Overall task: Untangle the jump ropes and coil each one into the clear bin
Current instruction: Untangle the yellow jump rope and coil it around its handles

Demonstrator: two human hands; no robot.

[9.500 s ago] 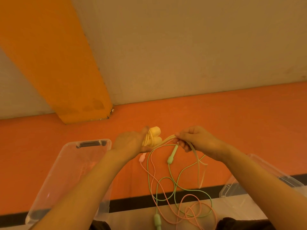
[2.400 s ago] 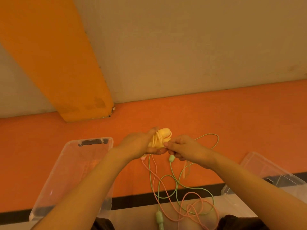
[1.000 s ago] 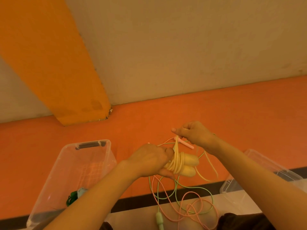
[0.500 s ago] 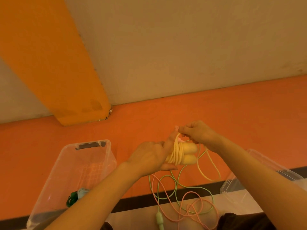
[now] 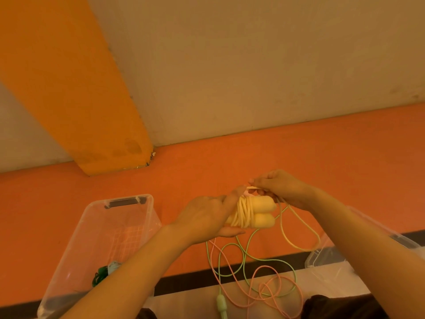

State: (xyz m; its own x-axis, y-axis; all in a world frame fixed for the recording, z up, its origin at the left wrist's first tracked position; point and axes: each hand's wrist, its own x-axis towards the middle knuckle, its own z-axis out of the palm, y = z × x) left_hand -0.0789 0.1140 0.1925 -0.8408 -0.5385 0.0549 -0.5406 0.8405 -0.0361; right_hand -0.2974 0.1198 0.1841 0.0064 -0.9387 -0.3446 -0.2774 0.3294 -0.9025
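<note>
My left hand [image 5: 208, 217] grips the yellow jump rope [image 5: 255, 212] by its two handles, which lie side by side with cord wound round them. My right hand [image 5: 279, 187] pinches the yellow cord just above the handles; a loose yellow loop hangs down to the right. Below, the green jump rope [image 5: 247, 256] and the pink jump rope [image 5: 273, 288] hang tangled together, with a green handle at the bottom. The clear bin [image 5: 101, 247] stands at the lower left and holds a dark green coiled rope [image 5: 101, 273].
A second clear container [image 5: 326, 259] sits at the lower right, partly behind my right forearm. An orange pillar [image 5: 76, 88] and a beige wall rise behind the orange floor. A black stripe and pale floor run along the bottom.
My right hand has carried the yellow cord over the handles, adding another turn to the winding. My left hand keeps its hold on the handles, and the hanging yellow loop has grown shorter.
</note>
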